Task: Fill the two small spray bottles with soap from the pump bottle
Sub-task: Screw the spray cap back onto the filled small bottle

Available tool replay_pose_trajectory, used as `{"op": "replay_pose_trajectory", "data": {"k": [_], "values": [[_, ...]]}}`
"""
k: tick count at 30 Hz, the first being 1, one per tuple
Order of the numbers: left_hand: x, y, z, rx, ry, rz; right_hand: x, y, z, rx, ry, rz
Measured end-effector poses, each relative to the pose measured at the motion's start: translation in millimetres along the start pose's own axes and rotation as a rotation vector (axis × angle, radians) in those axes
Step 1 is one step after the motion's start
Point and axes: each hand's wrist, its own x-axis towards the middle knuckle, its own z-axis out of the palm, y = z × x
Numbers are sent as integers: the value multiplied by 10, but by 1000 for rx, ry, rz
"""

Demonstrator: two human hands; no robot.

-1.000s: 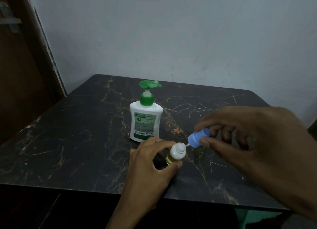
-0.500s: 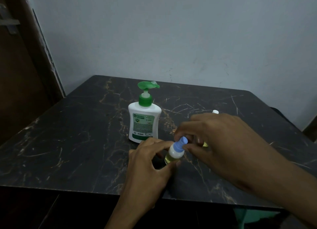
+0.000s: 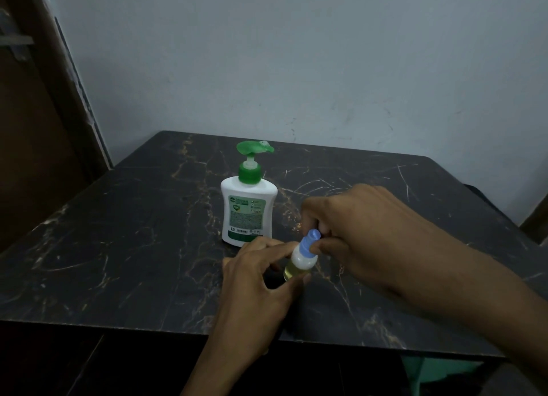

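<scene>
**Seating the blue cap on a filled spray bottle**

Best done by keeping the spray bottle (image 3: pixel 297 265) upright and pinned to the table (image 3: pixel 124 247) while turning the cap (image 3: pixel 310 243) straight down its axis; any tilt risks cross-threading or squeezing the yellowish soap inside up through the neck. Light fingertip torque only, stopping once the cap sits flush on the white shoulder. Judged near the end of this bottle's filling; no second spray bottle in sight, possibly hidden behind the hand.

Left hand (image 3: pixel 261 272): reaching in from below, palm side down, thumb and fingers curled round the lower body of the bottle, gripping it in place at its fingertips.

Right hand (image 3: pixel 355 235): coming in from the right, back of hand up, wrist low over the table, fingers bunched and pinching the cap just at their tips, directly above the left hand's grip.

Pump bottle (image 3: pixel 248 208): upright, untouched, just beyond the left hand's fingers and left of the right hand's knuckles, green nozzle pointing right.
</scene>
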Motion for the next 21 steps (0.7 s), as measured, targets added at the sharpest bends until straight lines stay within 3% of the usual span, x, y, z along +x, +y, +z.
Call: {"op": "replay_pose_trajectory", "data": {"k": [5, 7, 13, 18, 21], "values": [[0, -24, 27, 3, 1, 1, -26, 43, 51, 28, 139, -9], [8, -21, 27, 5, -9, 2, -1, 26, 36, 8, 47, 56], [24, -5, 20, 2, -21, -5, 43, -55, -56, -98, -1, 74], [32, -8, 18, 10, -14, -15, 83, 73, -51, 0, -8, -50], [27, -14, 23, 5, -17, -21, 147, 81, -13, 68, -102, -109]]}}
